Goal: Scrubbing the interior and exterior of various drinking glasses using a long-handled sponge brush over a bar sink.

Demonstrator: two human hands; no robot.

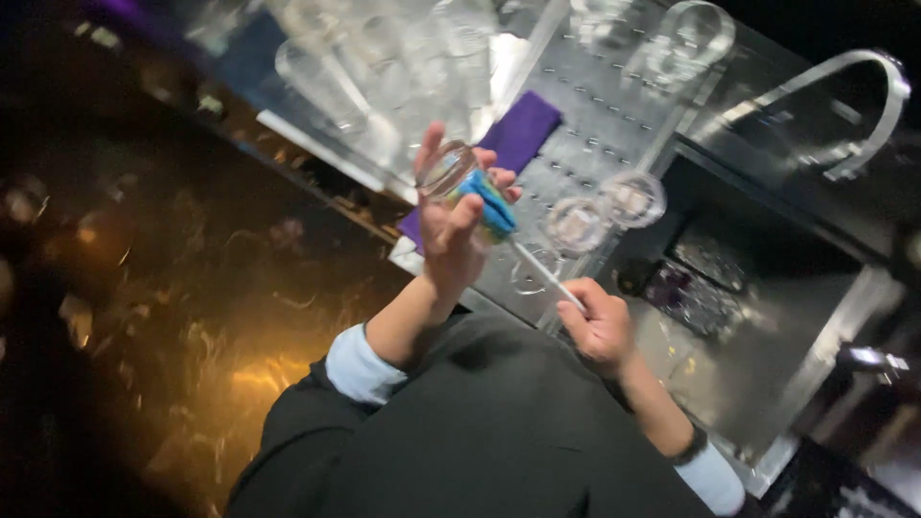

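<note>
Your left hand point(451, 225) grips a clear glass point(447, 173). Your right hand point(600, 326) grasps the white handle of a blue sponge brush point(491, 206) pressed against it, above the steel sink point(767, 384).

We've got the left hand point(451, 225) wrapped around a clear glass point(447, 171), raised over the steel tabletop point(595, 125). The right hand point(600, 326) grips the white handle of a blue sponge brush point(494, 206), its head pressed against the glass. Three glasses point(576, 225) stand just beside, a purple cloth point(518, 129) behind, a curved tap point(863, 96) over the sink point(758, 364).
</note>
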